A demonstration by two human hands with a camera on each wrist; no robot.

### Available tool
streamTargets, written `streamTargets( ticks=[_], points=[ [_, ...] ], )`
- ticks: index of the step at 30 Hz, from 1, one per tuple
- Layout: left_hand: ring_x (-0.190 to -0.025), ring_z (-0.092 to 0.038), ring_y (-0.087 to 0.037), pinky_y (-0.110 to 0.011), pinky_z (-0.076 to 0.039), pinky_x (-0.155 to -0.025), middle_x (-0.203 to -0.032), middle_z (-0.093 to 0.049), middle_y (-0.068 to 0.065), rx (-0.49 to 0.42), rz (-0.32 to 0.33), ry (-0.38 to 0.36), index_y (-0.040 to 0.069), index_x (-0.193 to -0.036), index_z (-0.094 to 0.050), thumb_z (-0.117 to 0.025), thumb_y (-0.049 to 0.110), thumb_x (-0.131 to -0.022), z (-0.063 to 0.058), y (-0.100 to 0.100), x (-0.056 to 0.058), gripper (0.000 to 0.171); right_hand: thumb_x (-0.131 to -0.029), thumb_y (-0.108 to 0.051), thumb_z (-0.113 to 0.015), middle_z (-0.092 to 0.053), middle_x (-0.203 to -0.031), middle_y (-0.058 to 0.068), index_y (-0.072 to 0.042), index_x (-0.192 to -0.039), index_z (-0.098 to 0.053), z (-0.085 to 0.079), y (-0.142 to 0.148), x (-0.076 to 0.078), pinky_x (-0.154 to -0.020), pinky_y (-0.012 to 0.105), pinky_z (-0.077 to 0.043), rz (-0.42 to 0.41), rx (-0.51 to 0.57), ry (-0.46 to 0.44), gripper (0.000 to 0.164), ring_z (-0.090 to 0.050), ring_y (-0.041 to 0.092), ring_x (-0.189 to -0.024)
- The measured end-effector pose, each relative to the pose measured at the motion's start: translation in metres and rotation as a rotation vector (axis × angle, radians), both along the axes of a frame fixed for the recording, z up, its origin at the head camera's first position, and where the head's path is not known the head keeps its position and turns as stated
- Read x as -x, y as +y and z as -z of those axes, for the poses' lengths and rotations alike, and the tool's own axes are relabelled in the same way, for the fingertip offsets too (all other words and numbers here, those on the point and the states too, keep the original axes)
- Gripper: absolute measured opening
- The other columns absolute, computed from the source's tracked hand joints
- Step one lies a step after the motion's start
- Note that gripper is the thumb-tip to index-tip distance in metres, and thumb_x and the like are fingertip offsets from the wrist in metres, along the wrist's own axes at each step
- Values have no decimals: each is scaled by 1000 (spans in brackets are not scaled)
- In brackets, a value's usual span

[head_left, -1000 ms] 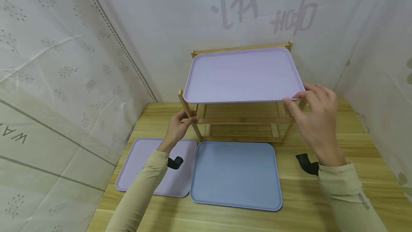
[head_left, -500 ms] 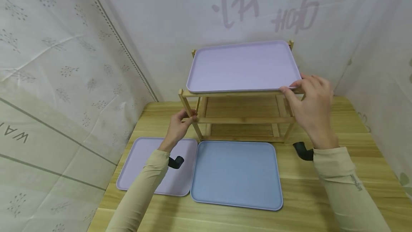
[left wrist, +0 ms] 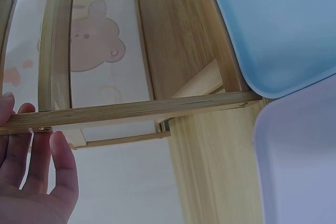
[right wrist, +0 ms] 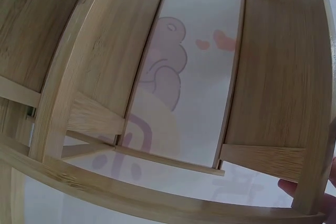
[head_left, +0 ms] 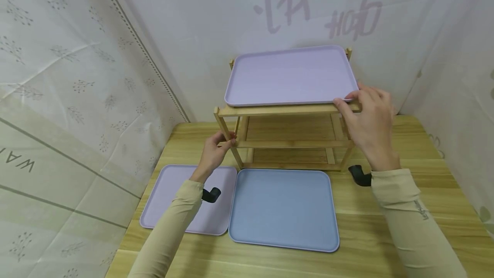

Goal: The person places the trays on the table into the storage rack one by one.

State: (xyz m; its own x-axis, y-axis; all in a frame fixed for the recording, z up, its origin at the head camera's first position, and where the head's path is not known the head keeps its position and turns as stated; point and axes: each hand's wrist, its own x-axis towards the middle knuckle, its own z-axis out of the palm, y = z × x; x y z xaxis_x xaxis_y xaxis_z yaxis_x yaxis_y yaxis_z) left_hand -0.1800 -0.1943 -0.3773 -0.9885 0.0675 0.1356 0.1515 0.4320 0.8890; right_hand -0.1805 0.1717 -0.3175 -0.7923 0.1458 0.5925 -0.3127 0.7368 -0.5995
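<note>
A light purple tray (head_left: 291, 76) lies over the top tier of a wooden shelf rack (head_left: 291, 144). My right hand (head_left: 370, 128) pinches the tray's front right corner between thumb and fingers. Only fingertips (right wrist: 289, 186) of that hand show at the edge of the right wrist view, beside the rack's frame. Lower on the left, my left hand (head_left: 212, 153) holds the rack's front left post, its thumb and fingers on either side of the wood (left wrist: 131, 109) in the left wrist view.
A blue tray (head_left: 283, 209) lies flat on the wooden table (head_left: 370, 235) before the rack. Left of it, a second purple tray (head_left: 170, 188) lies partly under my left forearm. Printed cloth (head_left: 193, 33) hangs behind and at the sides.
My right hand has moved the upper purple tray back and slightly left, baring the rack's top front rail. The left hand stays on the post.
</note>
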Motion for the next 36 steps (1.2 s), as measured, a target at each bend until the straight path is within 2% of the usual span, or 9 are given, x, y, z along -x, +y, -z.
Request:
streamTargets(
  ticks=[11,15,19,22,26,30,32,36],
  points=[
    [-104,-61,-35,-37,-54,-86,-112,-65,-29,-13,4,-5,-11,-117,-61,-60,0,-92,1,0,0,27,-88,-35,-71,-57,-135,20,2,-95,-66,-2,-1,0,-99,57,-30,0,12,-25,38,-43,41,-121],
    [-105,-61,-35,-39,-54,-87,-112,-66,-29,-9,-2,-16,-11,-117,-61,-60,0,-92,0,0,-1,27,-88,-34,-71,-57,-135,21,3,-96,-66,-1,-1,0,-99,56,-30,-3,13,-22,38,-43,42,-122],
    [-105,-62,-35,-41,-53,-89,-113,-66,-28,0,-3,-25,-10,-118,-61,-60,1,-92,1,-1,1,27,-90,-29,-69,-56,-136,22,4,-104,-67,0,1,-1,-101,56,-30,-18,19,-6,36,-42,42,-124],
    [-107,-61,-35,-42,-53,-91,-114,-65,-27,-15,-3,-33,-9,-119,-61,-60,2,-93,13,-5,8,28,-91,-24,-67,-54,-138,22,4,-112,-67,0,5,-5,-101,56,-29,-30,45,24,35,-39,41,-127],
    [-107,-62,-32,-40,-53,-92,-115,-66,-24,-38,-6,-37,-5,-119,-62,-62,6,-93,29,-11,18,29,-89,-16,-68,-57,-133,23,4,-115,-66,-2,10,-12,-99,50,-28,-33,83,114,33,-39,40,-125],
    [-105,-62,-28,-38,-54,-90,-113,-67,-21,-35,-9,-17,-1,-117,-64,-64,8,-92,34,-12,19,26,-84,-4,-69,-63,-120,25,7,-109,-67,-6,13,-20,-98,39,-26,-24,145,207,27,-46,40,-118],
    [-104,-62,-25,-37,-54,-90,-112,-67,-20,-35,-9,-8,0,-116,-64,-64,8,-92,35,-13,19,25,-83,0,-69,-65,-114,25,7,-107,-67,-7,15,-27,-97,29,-28,-19,184,222,25,-51,25,-114],
    [-105,-61,-25,-38,-51,-92,-113,-68,-19,-18,-17,-7,1,-116,-65,-65,10,-92,34,-13,19,26,-85,1,-67,-67,-103,-2,8,-105,-66,-5,21,-42,-91,15,-37,-59,292,175,21,-52,3,-103]
  ],
)
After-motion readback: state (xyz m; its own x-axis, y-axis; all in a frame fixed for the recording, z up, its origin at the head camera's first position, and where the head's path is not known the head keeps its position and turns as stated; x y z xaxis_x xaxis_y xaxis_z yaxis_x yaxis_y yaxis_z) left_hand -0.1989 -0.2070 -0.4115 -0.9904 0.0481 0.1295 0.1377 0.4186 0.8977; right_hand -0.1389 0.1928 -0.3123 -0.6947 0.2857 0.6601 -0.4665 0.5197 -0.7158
